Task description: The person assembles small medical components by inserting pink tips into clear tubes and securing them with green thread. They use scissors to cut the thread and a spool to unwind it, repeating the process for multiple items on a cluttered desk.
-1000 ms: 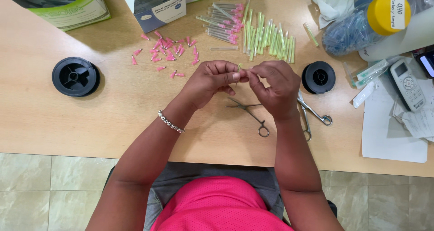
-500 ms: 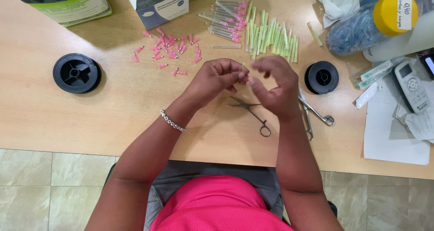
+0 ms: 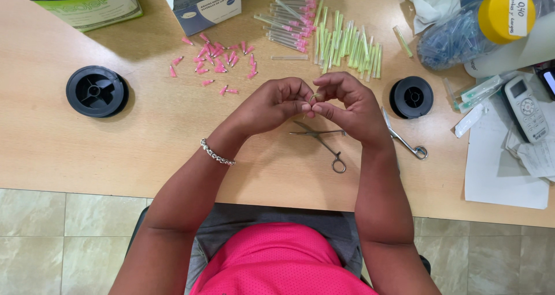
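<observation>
While both hands meet above the middle of the wooden desk (image 3: 87,150), the left hand (image 3: 274,104) and the right hand (image 3: 350,107) curl nearly closed, their fingertips pressed together around a small pale-green piece (image 3: 313,98) pinched between them. So little of that piece shows that its exact shape cannot be told. A beaded bracelet (image 3: 217,153) circles the left wrist.

Just below the hands, a pair of thin metal forceps (image 3: 321,140) lies flat on the desk, and a second steel instrument with ring handles (image 3: 404,142) lies beside the right wrist. Beyond the fingers, a row of pale-green capped needles (image 3: 347,46) lies side by side, with clear-sheathed, pink-hubbed ones (image 3: 289,23) just to their left. Loose pink caps (image 3: 217,61) are scattered farther left, near a blue and white box (image 3: 202,6). One black spool (image 3: 96,91) sits well apart on the left; another black spool (image 3: 411,97) sits near the right hand. At the far right lie a yellow-lidded container (image 3: 506,15), a grey remote (image 3: 525,107) and white papers (image 3: 503,168).
</observation>
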